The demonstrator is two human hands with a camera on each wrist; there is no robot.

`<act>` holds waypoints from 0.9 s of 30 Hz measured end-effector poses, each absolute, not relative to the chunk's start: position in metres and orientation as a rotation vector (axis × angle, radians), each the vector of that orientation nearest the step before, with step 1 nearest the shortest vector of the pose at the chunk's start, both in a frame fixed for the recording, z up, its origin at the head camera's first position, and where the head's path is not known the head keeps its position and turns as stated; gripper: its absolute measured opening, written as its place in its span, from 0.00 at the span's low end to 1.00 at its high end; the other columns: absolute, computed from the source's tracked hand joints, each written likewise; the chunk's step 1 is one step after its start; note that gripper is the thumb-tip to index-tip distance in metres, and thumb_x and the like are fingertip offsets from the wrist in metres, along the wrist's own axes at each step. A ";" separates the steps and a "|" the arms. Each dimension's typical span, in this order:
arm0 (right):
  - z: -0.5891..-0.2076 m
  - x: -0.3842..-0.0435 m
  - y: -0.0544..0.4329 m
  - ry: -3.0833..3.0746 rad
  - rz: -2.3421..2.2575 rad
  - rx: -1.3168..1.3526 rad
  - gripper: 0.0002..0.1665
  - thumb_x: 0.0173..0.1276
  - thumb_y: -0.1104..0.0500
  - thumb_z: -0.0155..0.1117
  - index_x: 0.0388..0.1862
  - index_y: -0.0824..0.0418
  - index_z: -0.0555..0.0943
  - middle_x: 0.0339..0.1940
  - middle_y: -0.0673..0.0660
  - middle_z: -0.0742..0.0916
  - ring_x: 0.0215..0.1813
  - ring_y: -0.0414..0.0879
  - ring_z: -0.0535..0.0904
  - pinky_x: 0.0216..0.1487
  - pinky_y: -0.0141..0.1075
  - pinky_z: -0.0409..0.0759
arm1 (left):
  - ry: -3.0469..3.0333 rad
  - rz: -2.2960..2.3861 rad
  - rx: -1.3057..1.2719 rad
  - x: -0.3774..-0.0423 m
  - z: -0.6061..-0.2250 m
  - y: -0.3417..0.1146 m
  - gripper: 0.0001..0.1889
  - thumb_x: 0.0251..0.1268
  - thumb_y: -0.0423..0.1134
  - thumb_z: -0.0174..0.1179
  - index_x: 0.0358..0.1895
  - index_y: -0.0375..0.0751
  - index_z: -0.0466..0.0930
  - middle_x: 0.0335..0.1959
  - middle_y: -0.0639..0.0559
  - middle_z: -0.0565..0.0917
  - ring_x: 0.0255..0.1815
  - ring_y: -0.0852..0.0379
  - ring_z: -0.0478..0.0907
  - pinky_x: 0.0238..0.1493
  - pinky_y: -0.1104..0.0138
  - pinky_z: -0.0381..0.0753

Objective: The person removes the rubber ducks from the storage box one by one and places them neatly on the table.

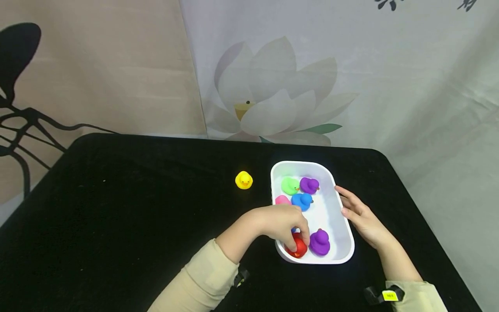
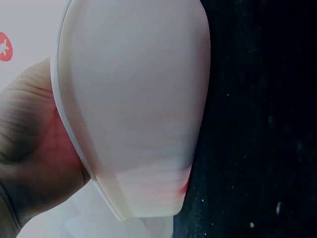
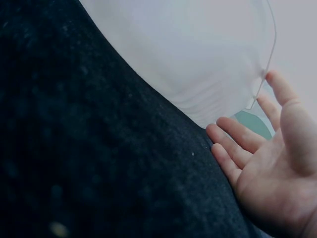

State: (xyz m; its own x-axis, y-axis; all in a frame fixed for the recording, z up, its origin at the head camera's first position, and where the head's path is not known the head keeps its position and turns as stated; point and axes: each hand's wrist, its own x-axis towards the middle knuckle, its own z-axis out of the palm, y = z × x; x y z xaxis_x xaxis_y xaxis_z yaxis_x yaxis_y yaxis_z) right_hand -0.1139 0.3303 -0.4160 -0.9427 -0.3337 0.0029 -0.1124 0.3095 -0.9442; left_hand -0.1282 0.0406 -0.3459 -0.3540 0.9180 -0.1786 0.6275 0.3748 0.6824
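Observation:
My left hand (image 1: 282, 223) reaches over the near-left side of a white plastic tray (image 1: 343, 242), thumb and fingers pinching a red rubber duck (image 1: 299, 248). Right beside it is a purple duck (image 1: 320, 242). In the left wrist view the tray's wall hides the fingers and the duck. My right hand (image 1: 362, 219) touches the tray's right side with fingers mostly straight; the right wrist view shows the fingertips (image 3: 270, 75) at the rim and lower wall. Toward the tray's far end lie a green duck (image 1: 290, 186), another purple duck (image 1: 309, 185), a blue duck (image 1: 302, 201) and a partly covered pink duck (image 1: 282, 199).
A yellow duck (image 1: 244, 180) stands on the black-covered table (image 1: 136, 216), left of the tray. Under my left hand a bit of another blue thing (image 1: 294, 230) shows. Behind the table hangs a curtain with a flower print (image 1: 273, 95); a black chair (image 1: 17, 65) is at far left.

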 end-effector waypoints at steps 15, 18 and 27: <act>-0.416 -0.113 0.330 2.379 -1.681 -0.404 0.33 0.75 0.63 0.47 0.76 0.58 0.53 0.67 0.75 0.66 0.56 0.36 0.75 0.53 0.34 0.73 | 2.021 0.887 1.342 -0.135 -0.346 0.036 0.17 0.55 0.36 0.70 0.50 0.44 0.85 0.41 0.63 0.82 0.41 0.68 0.74 0.39 0.78 0.76; -0.416 -0.114 0.330 2.372 -1.684 -0.404 0.33 0.75 0.63 0.47 0.76 0.58 0.53 0.67 0.75 0.66 0.57 0.36 0.75 0.52 0.32 0.72 | 2.045 0.922 1.363 -0.138 -0.344 0.035 0.17 0.55 0.36 0.70 0.50 0.44 0.84 0.41 0.63 0.82 0.43 0.67 0.72 0.41 0.78 0.75; -0.415 -0.114 0.330 2.368 -1.692 -0.419 0.33 0.75 0.63 0.47 0.76 0.59 0.53 0.67 0.76 0.65 0.57 0.36 0.75 0.52 0.30 0.73 | 2.078 1.219 1.392 -0.142 -0.329 0.022 0.15 0.56 0.33 0.67 0.48 0.41 0.84 0.42 0.59 0.80 0.49 0.63 0.69 0.43 0.71 0.78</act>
